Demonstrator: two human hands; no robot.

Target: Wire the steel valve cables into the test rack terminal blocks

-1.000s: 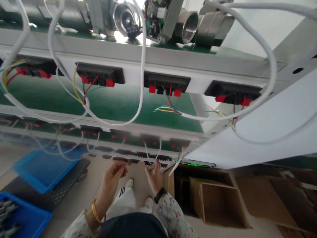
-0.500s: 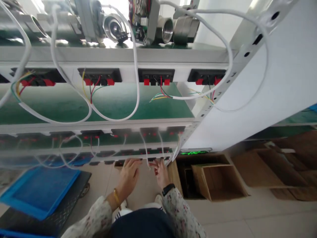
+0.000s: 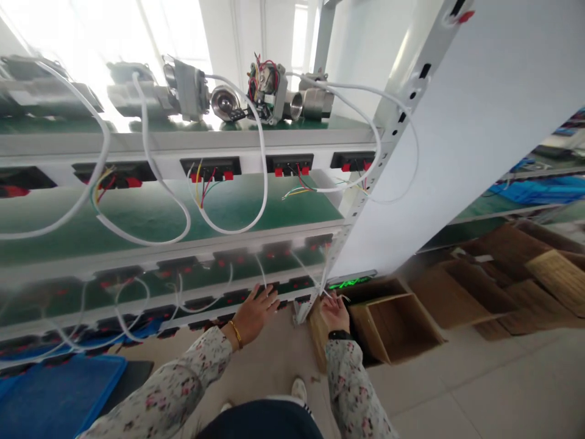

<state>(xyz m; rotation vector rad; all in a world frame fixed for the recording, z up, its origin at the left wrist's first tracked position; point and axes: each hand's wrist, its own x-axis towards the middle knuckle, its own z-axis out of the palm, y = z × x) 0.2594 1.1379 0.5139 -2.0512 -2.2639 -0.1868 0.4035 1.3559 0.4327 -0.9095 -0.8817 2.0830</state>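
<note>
My left hand (image 3: 256,312), with a yellow bracelet at the wrist, is open, its fingers spread in front of the lower shelf edge. Just beyond its fingertips hangs a thin white cable (image 3: 261,268). At the foot of the rack post, my right hand (image 3: 336,312) is turned palm up with its fingers curled around a white cable (image 3: 326,294). Pale wire ends stick out beside those fingers. Above both hands, black terminal blocks with red tabs (image 3: 292,164) line the shelf edge, with coloured wires from white cables running to several of them.
Metal valve bodies (image 3: 315,105) and an opened actuator (image 3: 267,91) stand on the top shelf. The perforated rack post (image 3: 365,195) rises at the right. Cardboard boxes (image 3: 397,329) lie on the floor beside it. A blue tray (image 3: 59,390) sits low at the left.
My hands have moved apart: the right one went rightward to the rack post with a cable, and the left one opened its fingers. The head view has shifted, showing more above.
</note>
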